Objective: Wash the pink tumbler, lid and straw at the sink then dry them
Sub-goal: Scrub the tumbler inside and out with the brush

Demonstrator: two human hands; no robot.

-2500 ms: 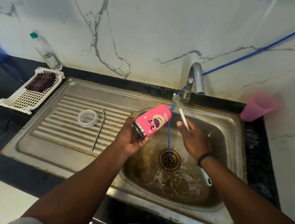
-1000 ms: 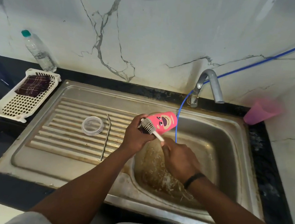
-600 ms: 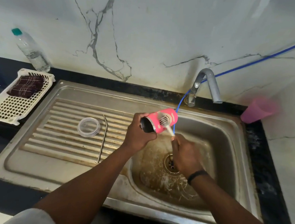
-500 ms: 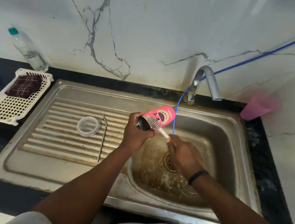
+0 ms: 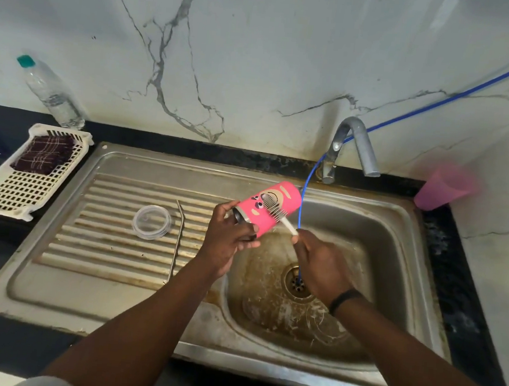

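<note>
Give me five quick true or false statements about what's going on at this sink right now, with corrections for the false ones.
1. The left hand holds the pink cartoon-printed tumbler. True.
2. The right hand presses the white bristle brush on the tumbler's outside. True.
3. The clear round lid is on the tumbler. False: it lies on the ribbed steel drainboard.
4. The thin metal straw lies beside the lid. True.
5. The dark checked cloth hangs on the curved steel tap. False: it is in the white basket.

soft even daylight | wide-angle edge bending | pink cup blurred | faint glare
</note>
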